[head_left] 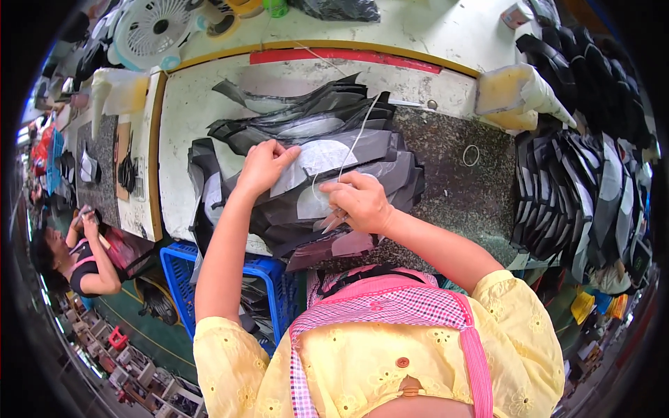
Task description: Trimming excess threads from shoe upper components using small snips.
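White surface is holding up my dark pieces; my left hand is holding them, my right hand is gripping small scissors, and string is lying over them, seemingly not tied yet

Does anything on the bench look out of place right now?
Two things: a thin white loop lies by itself on the speckled slab, and one reddish piece at the near edge stands out among the dark grey pieces.
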The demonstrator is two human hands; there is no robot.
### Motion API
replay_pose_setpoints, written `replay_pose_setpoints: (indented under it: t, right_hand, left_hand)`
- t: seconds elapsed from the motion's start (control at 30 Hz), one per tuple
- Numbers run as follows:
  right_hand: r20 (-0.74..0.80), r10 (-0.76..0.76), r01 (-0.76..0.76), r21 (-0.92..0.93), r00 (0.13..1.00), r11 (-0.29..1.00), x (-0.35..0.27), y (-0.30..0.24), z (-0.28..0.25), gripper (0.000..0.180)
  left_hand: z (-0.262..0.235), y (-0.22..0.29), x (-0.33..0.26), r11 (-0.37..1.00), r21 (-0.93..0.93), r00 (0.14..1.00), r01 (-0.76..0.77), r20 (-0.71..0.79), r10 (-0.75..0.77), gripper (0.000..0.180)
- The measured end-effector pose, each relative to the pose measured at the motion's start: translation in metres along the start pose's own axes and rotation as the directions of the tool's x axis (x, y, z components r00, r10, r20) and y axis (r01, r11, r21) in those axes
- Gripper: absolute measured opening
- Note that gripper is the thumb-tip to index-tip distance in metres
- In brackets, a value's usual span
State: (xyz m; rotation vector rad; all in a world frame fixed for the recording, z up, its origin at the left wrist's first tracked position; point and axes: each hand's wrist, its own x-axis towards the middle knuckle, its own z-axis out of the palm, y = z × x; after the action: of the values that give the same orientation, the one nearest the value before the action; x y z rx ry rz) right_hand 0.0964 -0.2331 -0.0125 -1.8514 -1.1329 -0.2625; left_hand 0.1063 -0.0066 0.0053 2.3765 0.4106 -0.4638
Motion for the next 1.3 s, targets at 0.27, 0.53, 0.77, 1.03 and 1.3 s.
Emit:
replay_pose_setpoints:
  t: [0.27, 0.53, 0.77, 1.03, 1.3]
  right_hand:
    - [0.005, -0.009, 0.009, -0.067, 1.0, 0.998, -0.003, 0.0, 0.003, 0.023]
    - [0.002, -0.002, 0.002, -0.105, 1.0, 0.994, -0.007, 0.0, 0.004, 0.019]
    - [0.201, 0.2, -0.216, 0.061, 0.959, 0.974, -0.021, 0.006, 0.023, 0.014]
    - [-0.169, 0.06, -0.089, -0.168, 0.984, 0.982, 0.003, 0.011, 0.006, 0.013]
    - [0.215, 0.472, -0.508, 0.529, 0.855, 0.68, -0.004, 0.025, 0.002, 0.005]
  left_hand:
    - [-0.008, 0.011, 0.013, 0.907, -0.253, 0.931, 0.337, 0.232, -0.281, 0.039]
    - [-0.007, 0.022, 0.001, 0.935, -0.299, 0.97, 0.189, 0.208, -0.129, 0.016]
    - [-0.063, 0.148, -0.029, 0.865, -0.481, 0.937, -0.143, 0.216, 0.275, 0.011]
    - [-0.112, 0.194, -0.104, 0.8, 0.345, 0.852, -0.492, 0.0, 0.524, 0.012]
    - [-0.244, 0.154, -0.188, 0.821, 0.556, 0.711, -0.13, -0.525, 0.468, 0.02]
